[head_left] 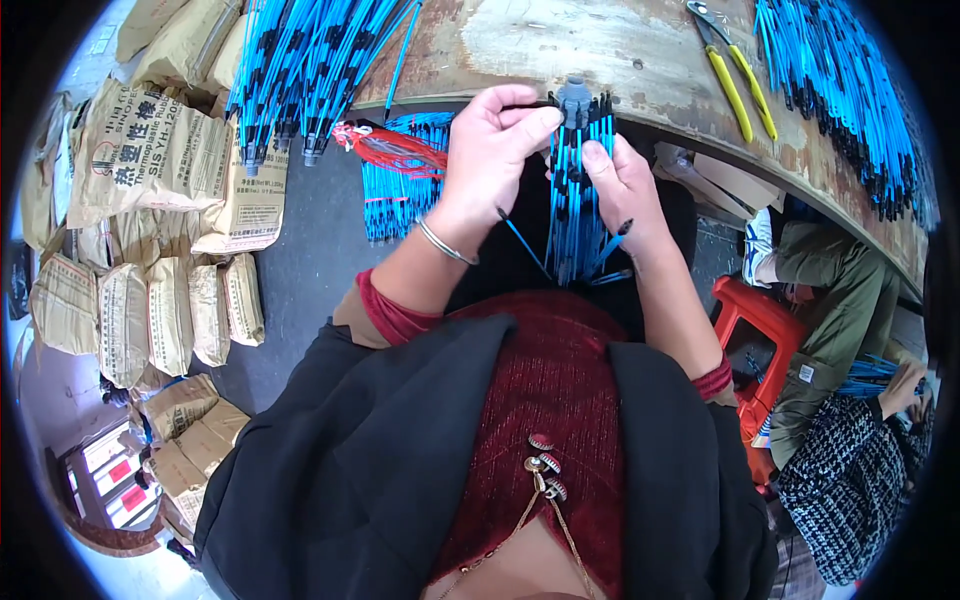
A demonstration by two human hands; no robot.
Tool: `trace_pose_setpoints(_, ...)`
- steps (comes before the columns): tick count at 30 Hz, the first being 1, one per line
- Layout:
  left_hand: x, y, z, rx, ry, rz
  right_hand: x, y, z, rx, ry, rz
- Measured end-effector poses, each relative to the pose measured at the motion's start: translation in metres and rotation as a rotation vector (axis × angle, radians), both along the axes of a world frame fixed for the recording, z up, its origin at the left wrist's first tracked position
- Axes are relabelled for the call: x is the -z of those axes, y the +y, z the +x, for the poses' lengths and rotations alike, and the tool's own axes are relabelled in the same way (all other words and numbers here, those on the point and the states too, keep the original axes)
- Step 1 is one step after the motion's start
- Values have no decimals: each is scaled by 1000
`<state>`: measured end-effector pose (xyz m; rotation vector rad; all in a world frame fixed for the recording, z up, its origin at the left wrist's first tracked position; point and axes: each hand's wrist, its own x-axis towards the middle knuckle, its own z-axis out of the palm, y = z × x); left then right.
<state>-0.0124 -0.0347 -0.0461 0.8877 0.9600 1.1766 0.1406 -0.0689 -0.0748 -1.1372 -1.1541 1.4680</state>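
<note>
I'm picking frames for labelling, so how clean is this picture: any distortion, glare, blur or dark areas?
Head view: strong fisheye bending, so the worn wooden table edge curves and black corners ring the frame; daylight blows out the lower-left doorway area; the left hand, right hand and bundle of blue plastic-coated wires with black bands are sharp and evenly lit; rim detail is squeezed and soft.

1. The cords (pixel 575 200) held in both hands look like smooth, slightly glossy blue plastic with matt black bands.
2. The cap (pixel 574 98) on top of them is dull grey plastic.
3. The table (pixel 600 45) is worn, rough wood with pale scuffed patches.
4. The pliers (pixel 735 75) have glossy yellow plastic grips and metal jaws.
5. The sacks (pixel 150 150) are matt, creased brown paper.
6. The bracelet (pixel 445 243) is shiny metal.
</note>
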Motion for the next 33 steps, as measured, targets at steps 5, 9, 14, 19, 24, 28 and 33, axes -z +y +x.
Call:
trace_pose_setpoints(5, -14, -17, 23, -210, 308, 336, -20, 1, -21, 95, -503, 127)
trace_pose_setpoints(9, -19, -13, 5, -167, 542, 410, -22, -10, -39, 195, -450, 215)
trace_pose_setpoints(14, -22, -24, -11, -129, 414, 357, -3, -15, -46, 435, -426, 640)
trace_pose_setpoints(19, -17, -34, -27, -91, 417, 469, -6, -13, -30, 155, -497, 593)
trace_pose_setpoints(24, -13, -33, -44, 37, 401, 564, -11, -8, -26, -70, -553, 538)
trace_pose_setpoints(28, -18, -17, -51, 135, 241, 303, -4, -13, -41, 139, -651, 755)
trace_pose_setpoints(33, -19, -19, -46, 123, 435, 365, -5, -12, -44, 193, -748, 818)
